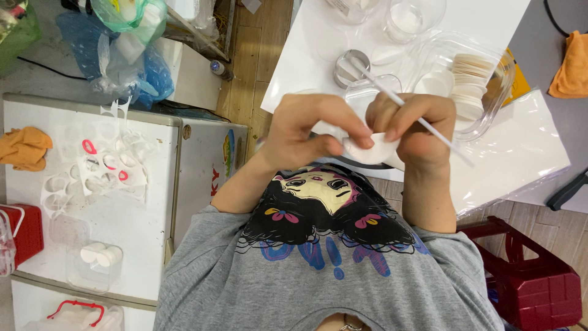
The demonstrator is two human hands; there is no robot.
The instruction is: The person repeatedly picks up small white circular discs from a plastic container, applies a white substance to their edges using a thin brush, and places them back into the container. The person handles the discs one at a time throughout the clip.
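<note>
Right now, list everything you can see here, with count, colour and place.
white disc: one, white, pinched between both hands
thin stick: one, white, in right fingers
stacked discs: one stack, cream, clear tray behind the hands
metal ring: one, silver, on white sheet
clear cup: one, top centre
orange cloths: two, far left and top right
red stool: one, lower right
left hand: on the disc
right hand: on stick and disc
</note>
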